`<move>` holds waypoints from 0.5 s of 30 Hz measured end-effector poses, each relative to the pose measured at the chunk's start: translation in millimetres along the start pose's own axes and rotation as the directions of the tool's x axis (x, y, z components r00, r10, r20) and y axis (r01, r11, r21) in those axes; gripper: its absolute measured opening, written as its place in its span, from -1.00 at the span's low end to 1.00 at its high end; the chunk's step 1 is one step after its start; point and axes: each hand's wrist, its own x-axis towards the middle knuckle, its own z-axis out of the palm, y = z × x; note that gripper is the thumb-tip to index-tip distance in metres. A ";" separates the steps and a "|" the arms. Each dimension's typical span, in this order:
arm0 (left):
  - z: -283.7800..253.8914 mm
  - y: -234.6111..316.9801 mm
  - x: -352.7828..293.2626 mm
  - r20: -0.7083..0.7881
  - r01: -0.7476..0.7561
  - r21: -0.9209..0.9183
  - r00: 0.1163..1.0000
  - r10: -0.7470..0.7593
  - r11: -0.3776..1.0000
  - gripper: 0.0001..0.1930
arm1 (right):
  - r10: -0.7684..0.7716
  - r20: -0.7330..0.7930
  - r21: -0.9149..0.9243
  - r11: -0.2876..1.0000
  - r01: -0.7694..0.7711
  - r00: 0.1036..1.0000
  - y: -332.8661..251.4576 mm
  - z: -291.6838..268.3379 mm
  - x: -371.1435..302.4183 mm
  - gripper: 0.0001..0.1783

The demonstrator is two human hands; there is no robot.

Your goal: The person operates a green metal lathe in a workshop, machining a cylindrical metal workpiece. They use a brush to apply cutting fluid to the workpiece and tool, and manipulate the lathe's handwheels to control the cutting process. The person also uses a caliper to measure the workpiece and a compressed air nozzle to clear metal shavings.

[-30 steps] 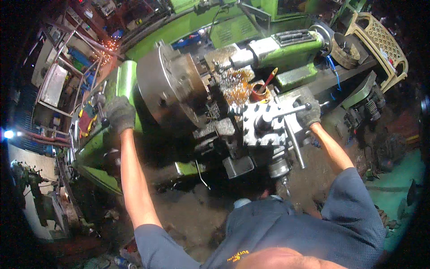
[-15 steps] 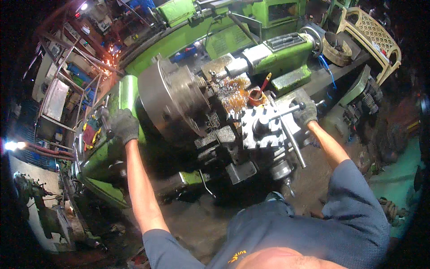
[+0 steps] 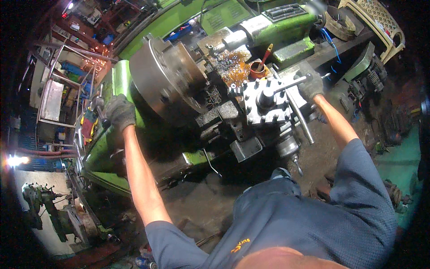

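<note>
My left hand (image 3: 120, 113), in a dark grey glove, is closed at a dark-knobbed lever (image 3: 105, 122) on the green lathe headstock (image 3: 121, 78). To its right is the large steel chuck (image 3: 154, 83). My right hand (image 3: 311, 85), also gloved, is closed beside the square tool post (image 3: 264, 105). The dark ball end of the tool post handle (image 3: 291, 84) lies across this hand, and a thin metal end (image 3: 328, 76) sticks out beyond it. What the right fingers grip is hidden. Curled metal chips (image 3: 215, 96) lie under the chuck.
A brush stands in a red-brown pot (image 3: 257, 69) behind the tool post. The green tailstock (image 3: 286, 38) sits farther back. Bright sparks (image 3: 101, 56) show at the far left. A beige plastic chair (image 3: 380, 27) is at the far right. The cross-slide crank (image 3: 299, 168) points toward me.
The chuck was strongly blurred and now shows sharper edges. The lever at my left hand has tilted. My view has shifted; both hands stay at the same parts of the lathe.
</note>
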 end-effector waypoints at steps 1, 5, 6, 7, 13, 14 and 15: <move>-1.0 1.3 -0.2 -0.012 -0.013 -0.010 1.000 0.013 1.000 -0.88 | 0.004 0.001 -0.048 0.999 -0.004 1.000 -0.2 1.2 -0.6 -0.75; 13.2 -11.5 -4.5 -0.031 0.014 0.181 0.999 -0.008 0.983 -0.84 | 0.204 0.148 0.033 0.977 -0.211 0.968 -10.7 -0.3 2.6 -0.68; 14.4 -10.7 -3.3 -0.029 0.034 0.168 0.999 -0.029 0.985 -0.83 | 0.161 0.116 0.081 0.982 -0.171 0.980 -6.7 1.9 1.9 -0.67; 2.4 -0.9 3.4 -0.004 0.018 0.139 1.000 -0.018 0.990 -0.82 | 0.123 0.081 0.132 0.982 -0.133 0.989 0.2 2.6 0.0 -0.66; -13.2 1.7 2.1 0.085 0.073 0.022 0.994 -0.074 0.997 -0.86 | -0.014 0.057 0.009 1.000 0.013 0.998 7.8 16.1 4.5 -0.74; -11.7 2.7 2.1 0.108 0.072 0.037 0.991 -0.076 0.997 -0.88 | -0.046 0.054 0.017 0.999 0.045 0.997 10.4 18.0 3.9 -0.75; -10.8 1.4 2.3 0.132 0.071 0.050 0.988 -0.077 0.996 -0.88 | -0.016 0.061 0.006 1.000 0.016 0.998 12.4 20.9 4.0 -0.75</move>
